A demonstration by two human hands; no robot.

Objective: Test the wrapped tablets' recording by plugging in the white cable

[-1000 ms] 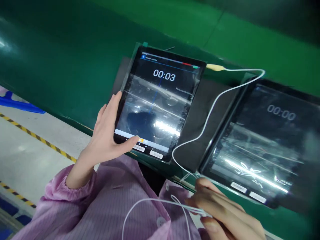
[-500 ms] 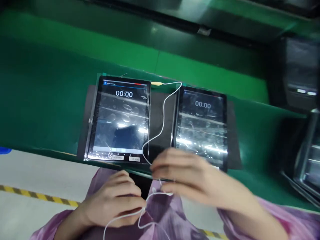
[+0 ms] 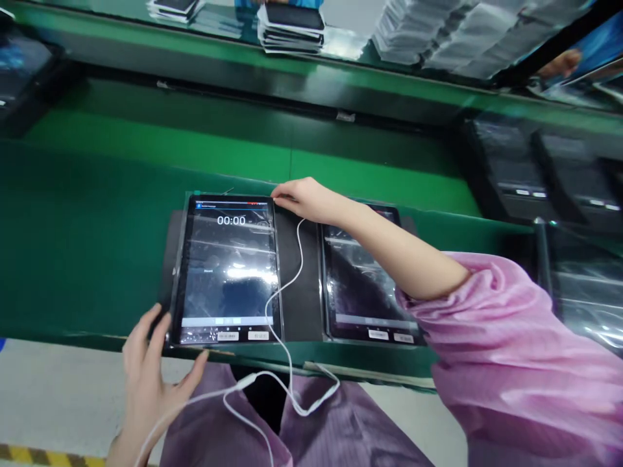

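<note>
Two tablets in clear film lie side by side on a dark mat; the left tablet (image 3: 228, 259) is lit and reads 00:00, while my forearm partly covers the right tablet (image 3: 363, 285). At the left tablet's upper right corner, my right hand (image 3: 304, 198) pinches the plug end of a white earphone cable; the plug itself is hidden by my fingers. My left hand (image 3: 156, 376) is spread around the same tablet's lower left corner, fingertips by its edges; whether they press on it I cannot tell. The white cable (image 3: 296, 259) crosses the left tablet's lower right side and hangs over my lap.
Beyond the green bench (image 3: 87, 246) runs a green conveyor belt (image 3: 209, 146) with more dark tablets (image 3: 516, 159) at its right. Stacked devices (image 3: 291, 29) stand on the far shelf. Another person's hand (image 3: 562, 65) shows at the far right.
My right hand has moved from the cable near the bench's front edge up to the plug. My left hand has let go of the cable and moved left to the tablet's corner. The view has shifted.
</note>
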